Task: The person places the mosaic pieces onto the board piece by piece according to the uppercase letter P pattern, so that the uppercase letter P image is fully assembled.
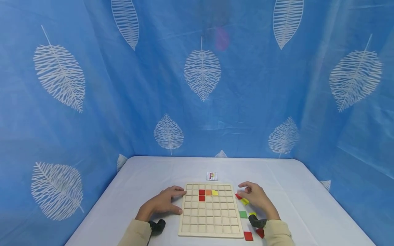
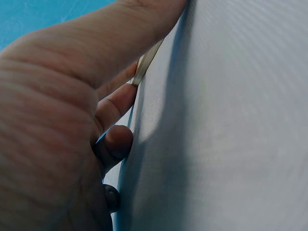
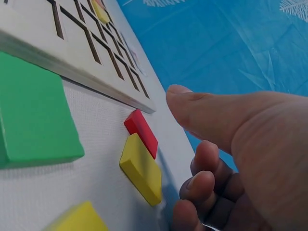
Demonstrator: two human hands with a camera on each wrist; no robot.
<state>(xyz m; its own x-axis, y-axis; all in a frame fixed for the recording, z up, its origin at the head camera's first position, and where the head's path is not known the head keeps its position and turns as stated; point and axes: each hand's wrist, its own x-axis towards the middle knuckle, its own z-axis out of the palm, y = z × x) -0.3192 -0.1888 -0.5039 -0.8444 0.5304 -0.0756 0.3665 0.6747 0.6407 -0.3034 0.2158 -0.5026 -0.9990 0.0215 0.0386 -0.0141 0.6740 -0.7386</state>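
Note:
A wooden grid board (image 1: pixel 212 220) lies on the white table. In its upper rows sit a red tile (image 1: pixel 201 192), an orange tile (image 1: pixel 208 192) and a yellow tile (image 1: pixel 215 193), with another red tile (image 1: pixel 201 198) below the first. My left hand (image 1: pixel 163 201) rests at the board's left edge, thumb and fingers spread along it. To the right of the board, my right hand (image 1: pixel 256 196) hovers with loosely bent fingers and nothing between them. Close to it, a loose red tile (image 3: pixel 141 132) and a loose yellow tile (image 3: pixel 141 168) lie end to end.
A small pattern card (image 1: pixel 212 176) lies behind the board. Along the board's right side are a green tile (image 1: pixel 243 214), a red tile (image 1: pixel 248 236) and a second yellow tile (image 1: pixel 252 214); another red tile (image 1: pixel 260 233) is partly hidden by the right wrist. Blue leaf-patterned curtains (image 1: pixel 240 112) surround the table.

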